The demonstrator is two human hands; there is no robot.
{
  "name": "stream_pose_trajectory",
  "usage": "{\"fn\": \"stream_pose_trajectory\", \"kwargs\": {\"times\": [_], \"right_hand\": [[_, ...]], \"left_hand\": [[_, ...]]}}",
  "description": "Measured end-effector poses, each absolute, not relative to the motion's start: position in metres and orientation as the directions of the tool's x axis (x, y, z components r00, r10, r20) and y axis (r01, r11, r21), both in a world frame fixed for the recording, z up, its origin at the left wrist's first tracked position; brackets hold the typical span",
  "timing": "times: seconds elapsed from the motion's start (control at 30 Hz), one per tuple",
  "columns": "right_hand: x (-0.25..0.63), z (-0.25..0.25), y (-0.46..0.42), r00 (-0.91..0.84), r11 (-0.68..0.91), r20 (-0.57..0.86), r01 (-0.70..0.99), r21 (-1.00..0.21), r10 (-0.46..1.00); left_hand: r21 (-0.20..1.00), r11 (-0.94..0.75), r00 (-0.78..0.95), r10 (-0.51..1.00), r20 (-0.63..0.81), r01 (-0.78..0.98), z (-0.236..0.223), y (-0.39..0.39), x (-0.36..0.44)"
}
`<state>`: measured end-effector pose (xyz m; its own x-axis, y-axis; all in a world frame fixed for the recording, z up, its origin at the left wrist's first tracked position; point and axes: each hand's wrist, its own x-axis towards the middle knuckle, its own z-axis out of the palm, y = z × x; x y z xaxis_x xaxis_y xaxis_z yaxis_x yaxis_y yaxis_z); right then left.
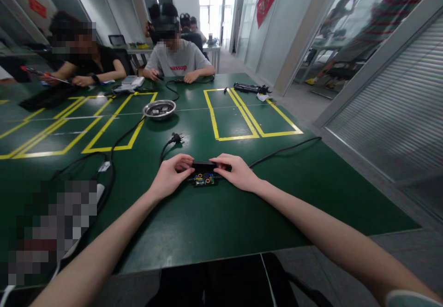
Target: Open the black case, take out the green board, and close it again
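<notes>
Left hand (170, 174): pinching black cover (204, 165) at nine o'clock
Right hand (237, 172): pinching it at three o'clock
Circuit board (205, 179): cover's six o'clock

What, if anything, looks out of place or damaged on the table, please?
The circuit board by the hands looks odd because it lies exposed, its black casing open. I see no spill; fine damage can't be judged.
</notes>
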<state>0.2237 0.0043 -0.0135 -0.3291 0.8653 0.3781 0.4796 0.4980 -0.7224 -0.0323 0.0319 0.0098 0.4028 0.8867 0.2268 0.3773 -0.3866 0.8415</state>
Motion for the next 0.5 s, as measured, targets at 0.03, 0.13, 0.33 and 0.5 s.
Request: {"fn": "stream_pose_trajectory", "kwargs": {"times": [0.03, 0.13, 0.33, 0.5], "right_hand": [[0.223, -0.013, 0.003, -0.321, 0.496, 0.384, 0.444, -0.746, 0.866], [0.222, -0.01, 0.0, -0.297, 0.468, 0.38, 0.333, -0.819, 0.876], [0.222, -0.003, -0.004, -0.302, 0.4, 0.327, 0.222, -0.889, 0.895], [0.222, -0.003, -0.004, -0.327, 0.376, 0.292, 0.231, -0.898, 0.899]], "left_hand": [[0.857, -0.372, 0.409, 0.887, 0.215, 0.356, 0.011, 0.031, -0.032], [0.89, -0.329, 0.441, 0.882, 0.169, 0.316, 0.013, 0.03, -0.034], [0.928, -0.242, 0.477, 0.875, 0.083, 0.283, 0.016, 0.032, -0.039], [0.931, -0.218, 0.471, 0.88, 0.059, 0.291, 0.016, 0.033, -0.039]]}}
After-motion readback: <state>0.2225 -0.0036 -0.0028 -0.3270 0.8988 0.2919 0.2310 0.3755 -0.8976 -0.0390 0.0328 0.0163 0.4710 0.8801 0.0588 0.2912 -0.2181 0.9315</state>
